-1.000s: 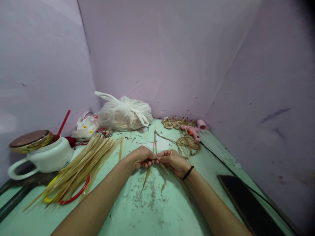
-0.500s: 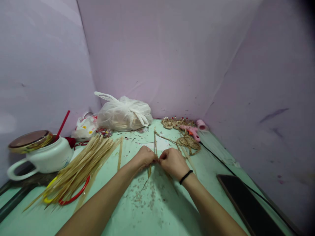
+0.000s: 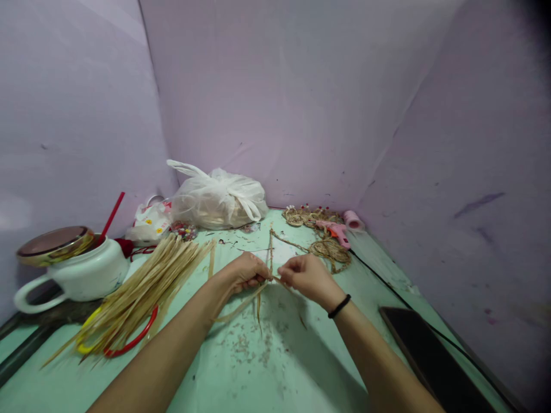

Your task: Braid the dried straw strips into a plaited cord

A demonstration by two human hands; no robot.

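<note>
My left hand (image 3: 250,272) pinches the lower end of a thin braided straw cord (image 3: 271,252) between thumb and forefinger. From this pinch several flat, loose straw strands (image 3: 259,310) fan out; one crosses to the left, one hangs toward me and one slants right. Just right of the pinch is my right hand (image 3: 310,279), its fingers curled and the thumb and forefinger close together beside the right strand. Whether a strand lies between those fingertips I cannot make out. The cord runs away from me, bends at its far end and leads right to a coiled pile of braid (image 3: 331,250).
A bundle of dry straw strips (image 3: 146,292) lies at left over red and yellow rings, beside a white pot (image 3: 92,272). Behind stands a knotted plastic bag (image 3: 219,198). At right are a pink glue gun (image 3: 338,232), its cord, a pink roll (image 3: 353,220) and a dark phone-like slab (image 3: 430,355).
My right hand has drawn slightly right, away from the left. The left hand has shifted a little left, and the loose strands now spread out more visibly below it.
</note>
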